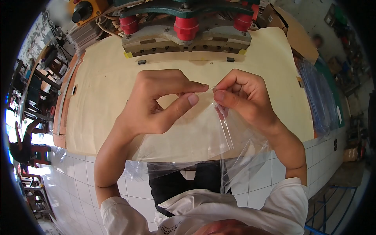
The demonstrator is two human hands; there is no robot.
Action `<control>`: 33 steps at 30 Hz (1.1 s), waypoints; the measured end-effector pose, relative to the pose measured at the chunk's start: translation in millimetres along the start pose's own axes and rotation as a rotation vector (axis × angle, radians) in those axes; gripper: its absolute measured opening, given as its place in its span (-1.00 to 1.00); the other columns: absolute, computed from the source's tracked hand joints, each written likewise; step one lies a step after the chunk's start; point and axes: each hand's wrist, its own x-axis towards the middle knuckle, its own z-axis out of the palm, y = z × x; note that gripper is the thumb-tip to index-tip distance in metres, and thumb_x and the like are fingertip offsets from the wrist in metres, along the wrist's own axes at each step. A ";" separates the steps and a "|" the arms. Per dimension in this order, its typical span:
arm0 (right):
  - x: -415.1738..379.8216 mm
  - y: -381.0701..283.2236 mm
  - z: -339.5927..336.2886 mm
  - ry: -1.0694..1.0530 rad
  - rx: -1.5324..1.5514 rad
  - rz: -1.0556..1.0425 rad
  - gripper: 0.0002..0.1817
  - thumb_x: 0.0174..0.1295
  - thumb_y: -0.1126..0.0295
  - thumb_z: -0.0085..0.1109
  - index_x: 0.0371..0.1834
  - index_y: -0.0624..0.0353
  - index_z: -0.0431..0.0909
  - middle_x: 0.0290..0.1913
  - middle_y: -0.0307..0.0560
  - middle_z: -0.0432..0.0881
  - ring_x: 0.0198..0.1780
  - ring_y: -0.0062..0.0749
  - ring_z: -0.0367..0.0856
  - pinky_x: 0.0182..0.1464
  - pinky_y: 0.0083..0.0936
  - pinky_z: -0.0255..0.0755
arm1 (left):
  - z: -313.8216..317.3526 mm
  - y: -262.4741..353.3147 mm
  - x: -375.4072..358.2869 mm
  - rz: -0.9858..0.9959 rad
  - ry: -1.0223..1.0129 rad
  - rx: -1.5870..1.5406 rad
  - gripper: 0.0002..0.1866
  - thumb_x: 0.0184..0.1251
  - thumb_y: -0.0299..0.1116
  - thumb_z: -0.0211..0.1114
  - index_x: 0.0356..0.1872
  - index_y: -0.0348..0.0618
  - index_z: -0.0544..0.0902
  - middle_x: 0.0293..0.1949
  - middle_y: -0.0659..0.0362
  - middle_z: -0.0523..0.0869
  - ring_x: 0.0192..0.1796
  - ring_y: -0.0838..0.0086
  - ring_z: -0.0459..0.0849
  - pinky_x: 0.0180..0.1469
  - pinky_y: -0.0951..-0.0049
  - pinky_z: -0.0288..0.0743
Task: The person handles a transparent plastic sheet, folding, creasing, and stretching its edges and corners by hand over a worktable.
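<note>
A clear plastic sheet (196, 135) hangs over the front of the cream-covered table and down onto the lap. A shiny folded strip runs down its right part. My right hand (248, 98) pinches the sheet's top corner between thumb and fingertips. Just left of that corner is my left hand (154, 100), thumb and index finger apart, the fingertips close to the sheet's upper edge. Its other fingers are curled and mostly hidden. Whether the left fingertips touch the film is hard to see.
A heavy press with red cylinders (186, 28) stands at the table's back, two small black blocks (141, 62) before it. Stacked clear plastic sheets (319, 92) lie at the right, beside a cardboard piece (299, 35). An orange control box (88, 9) is at back left.
</note>
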 end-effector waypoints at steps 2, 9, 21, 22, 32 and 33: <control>-0.2 -0.4 0.3 -0.001 0.001 0.001 -0.89 0.26 0.49 0.19 -0.30 0.33 0.51 -0.48 -0.14 0.60 -0.50 -0.60 0.55 -0.41 -0.66 0.45 | 0.7 -2.0 -0.4 0.028 0.042 0.004 -0.81 0.06 -0.49 0.29 -0.28 -0.27 0.74 -0.54 0.08 0.66 -0.50 0.32 0.62 -0.40 0.48 0.43; -0.3 -1.0 0.7 0.006 0.015 0.009 -0.89 0.26 0.50 0.19 -0.31 0.34 0.52 -0.48 -0.13 0.60 -0.49 -0.59 0.55 -0.41 -0.64 0.45 | -1.3 -1.7 -1.6 0.064 0.061 -0.025 -0.84 0.07 -0.47 0.28 -0.35 -0.30 0.74 -0.54 0.06 0.66 -0.50 0.31 0.62 -0.42 0.47 0.44; 0.4 -1.6 1.1 0.006 0.000 0.008 -0.90 0.26 0.51 0.18 -0.31 0.35 0.51 -0.48 -0.12 0.60 -0.49 -0.58 0.55 -0.41 -0.64 0.45 | -6.2 2.7 -3.8 0.042 0.045 -0.019 -0.87 -0.01 -0.50 0.28 -0.46 -0.36 0.72 -0.52 0.01 0.67 -0.47 0.33 0.64 -0.40 0.47 0.47; 0.2 -1.8 1.4 0.011 -0.002 0.010 -0.90 0.26 0.51 0.17 -0.31 0.35 0.51 -0.48 -0.12 0.59 -0.49 -0.58 0.55 -0.41 -0.64 0.45 | -6.0 2.5 -3.6 0.047 0.050 -0.011 -0.88 -0.01 -0.51 0.27 -0.46 -0.35 0.72 -0.51 0.01 0.68 -0.47 0.33 0.64 -0.40 0.48 0.47; -0.1 -3.9 2.9 0.023 -0.036 0.003 -0.91 0.25 0.53 0.16 -0.32 0.36 0.51 -0.46 -0.11 0.59 -0.47 -0.58 0.54 -0.39 -0.64 0.44 | -7.1 3.5 -2.3 -0.065 0.012 -0.025 -0.91 0.06 -0.52 0.30 -0.45 -0.36 0.67 -0.50 0.05 0.67 -0.43 0.36 0.65 -0.33 0.49 0.49; -0.5 -4.6 3.1 0.024 -0.038 0.003 -0.90 0.25 0.52 0.17 -0.32 0.36 0.51 -0.46 -0.11 0.59 -0.47 -0.58 0.54 -0.39 -0.64 0.44 | -8.5 2.7 -3.3 -0.065 0.014 -0.024 -0.91 0.06 -0.52 0.30 -0.45 -0.36 0.67 -0.50 0.05 0.67 -0.43 0.36 0.65 -0.33 0.49 0.49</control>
